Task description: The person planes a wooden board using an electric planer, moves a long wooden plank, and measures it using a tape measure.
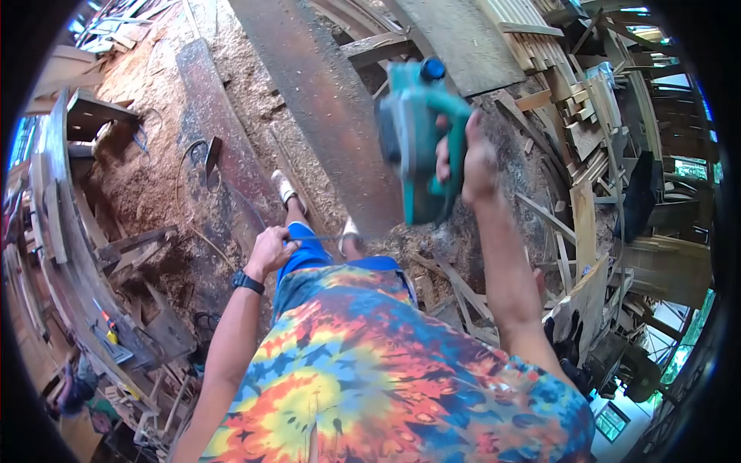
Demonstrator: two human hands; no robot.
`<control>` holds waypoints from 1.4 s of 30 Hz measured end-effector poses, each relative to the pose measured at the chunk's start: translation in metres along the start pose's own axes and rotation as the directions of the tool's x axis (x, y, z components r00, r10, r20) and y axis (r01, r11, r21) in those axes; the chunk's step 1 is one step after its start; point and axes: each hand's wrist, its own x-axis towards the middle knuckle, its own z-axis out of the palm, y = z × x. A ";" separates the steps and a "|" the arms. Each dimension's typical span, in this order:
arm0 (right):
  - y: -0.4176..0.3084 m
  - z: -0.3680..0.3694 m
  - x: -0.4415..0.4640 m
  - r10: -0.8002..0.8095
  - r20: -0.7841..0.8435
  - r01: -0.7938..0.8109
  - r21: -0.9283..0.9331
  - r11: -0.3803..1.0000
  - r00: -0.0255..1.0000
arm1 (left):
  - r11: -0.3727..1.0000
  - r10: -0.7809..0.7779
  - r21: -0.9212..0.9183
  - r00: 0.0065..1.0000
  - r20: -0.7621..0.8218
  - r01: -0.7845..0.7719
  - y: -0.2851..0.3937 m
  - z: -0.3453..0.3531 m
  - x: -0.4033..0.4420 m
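Observation:
A teal electric hand planer [417,143] with a blue knob is raised in front of me on the right, slightly blurred. My right hand [480,160] has its fingers wrapped around the planer's rear handle. My left hand [272,250], with a black watch on the wrist, is closed around a thin power cord [328,238] near my blue shorts. From that hand the cord runs up and left across the floor. Below the planer lies a long reddish-brown board [320,100].
Sawdust and shavings [154,100] cover much of the floor. Another reddish plank [220,127] lies to the left, with a dark block [214,154] on it. Stacked timber [69,208] lines the left side; wood offcuts [587,116] pile up at right. My feet stand between the boards.

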 end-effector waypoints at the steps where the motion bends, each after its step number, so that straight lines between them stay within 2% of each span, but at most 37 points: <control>1: 0.013 0.008 -0.015 0.011 0.036 -0.008 -0.094 0.996 0.999 | 0.997 0.007 0.074 1.000 -0.012 -0.006 -0.014 -0.007 0.002; 2: 0.030 0.013 -0.030 0.021 0.054 -0.013 -0.145 0.989 0.998 | 0.989 0.012 0.151 1.000 -0.021 -0.009 -0.028 -0.015 0.003; 3: -0.005 -0.046 -0.104 0.119 -0.022 -0.119 -0.361 0.925 0.993 | 0.996 0.081 -0.037 0.993 0.084 -0.078 0.040 0.079 -0.009; 5: 0.025 -0.048 -0.130 0.162 -0.011 -0.157 -0.326 0.932 0.987 | 0.985 0.133 0.104 0.990 0.054 -0.138 0.017 0.070 -0.007; 6: 0.043 -0.053 -0.143 0.156 0.021 -0.144 -0.280 0.949 0.988 | 0.976 0.129 0.163 0.985 0.117 -0.147 0.009 0.064 -0.005; 10: 0.078 -0.078 -0.208 0.220 0.043 -0.196 -0.316 0.928 0.975 | 0.971 -0.003 0.232 0.968 0.250 -0.056 0.027 0.080 -0.016; 14: 0.082 -0.090 -0.233 0.303 0.030 -0.279 -0.313 0.908 0.952 | 0.943 0.182 0.238 0.959 0.217 -0.233 -0.004 0.137 -0.016; 16: 0.082 -0.089 -0.230 0.306 0.031 -0.282 -0.313 0.907 0.951 | 0.952 0.196 0.194 0.958 0.210 -0.238 -0.001 0.134 -0.014; 20: 0.075 -0.081 -0.199 0.299 0.070 -0.261 -0.327 0.908 0.952 | 0.962 0.142 0.197 0.960 0.243 -0.192 0.022 0.091 -0.013; 25: 0.053 -0.053 -0.127 0.275 0.122 -0.224 -0.323 0.919 0.954 | 0.989 0.063 0.119 0.979 0.195 -0.088 0.027 0.049 -0.010; 29: 0.037 -0.013 -0.045 0.159 0.156 -0.094 -0.357 0.929 0.975 | 0.999 -0.015 0.054 0.985 0.171 0.006 0.008 0.038 -0.003; 30: 0.034 -0.002 -0.019 0.122 0.168 -0.052 -0.372 0.927 0.978 | 0.999 0.009 0.044 0.984 0.179 -0.017 0.010 0.022 -0.003; 33: 0.018 0.031 0.069 0.051 0.156 0.024 -0.443 0.896 0.986 | 0.961 -0.066 -0.264 0.997 0.048 0.077 -0.020 0.023 -0.005; 34: 0.021 0.036 0.105 0.027 0.175 0.054 -0.443 0.895 0.984 | 0.966 -0.060 -0.253 0.998 -0.024 0.052 -0.027 0.017 -0.007; 35: 0.014 0.048 0.136 0.008 0.229 0.092 -0.424 0.901 0.973 | 0.946 -0.126 -0.301 0.992 0.010 0.123 -0.049 0.027 -0.003; 36: 0.005 0.063 0.160 0.041 0.189 0.042 -0.414 0.909 0.981 | 0.950 -0.105 -0.297 0.994 -0.018 0.095 -0.051 0.015 -0.004; 37: -0.002 0.073 0.179 0.047 0.203 0.033 -0.374 0.927 0.978 | 0.954 -0.083 -0.293 0.995 -0.056 0.063 -0.045 -0.005 -0.003; 38: -0.002 0.077 0.201 0.070 0.256 0.013 -0.308 0.951 0.964 | 0.953 -0.126 -0.289 0.988 -0.086 0.096 -0.038 -0.023 -0.003; 39: -0.007 0.086 0.209 0.117 0.234 -0.051 -0.269 0.962 0.965 | 0.949 -0.171 -0.288 0.978 -0.119 0.131 -0.032 -0.036 -0.003; 42: -0.003 0.090 0.203 0.090 0.184 -0.025 -0.325 0.945 0.979 | 0.967 -0.159 -0.236 0.956 -0.247 0.100 -0.038 -0.044 -0.006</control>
